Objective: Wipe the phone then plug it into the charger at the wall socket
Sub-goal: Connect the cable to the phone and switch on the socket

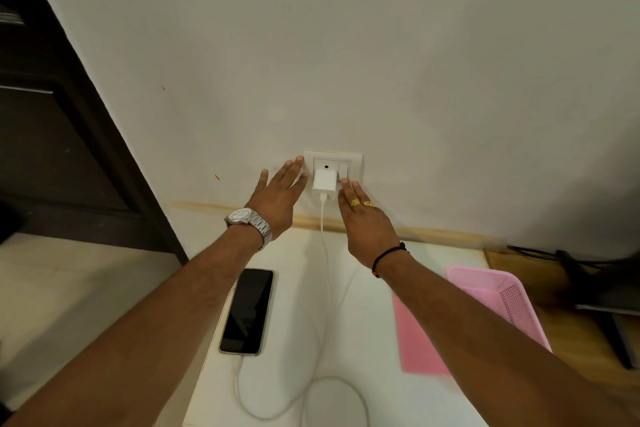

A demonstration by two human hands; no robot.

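A: Phone (247, 310)?
B: Face-up on counter (363, 340), cable (325, 274) in, running to charger (323, 185) in wall socket (333, 170).
A: Hands?
B: Left hand (277, 198), right hand (363, 218) flat, fingers spread, empty, flanking charger; right fingertip at switch (343, 170).

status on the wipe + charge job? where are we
Done, by the look of it: cable runs from the charger in the wall socket into the phone, which lies screen-up. Wiping can't be confirmed; a pink cloth lies nearby. In hand: right hand fingertip at the socket switch, left hand flat beside it. Left: screen is dark.
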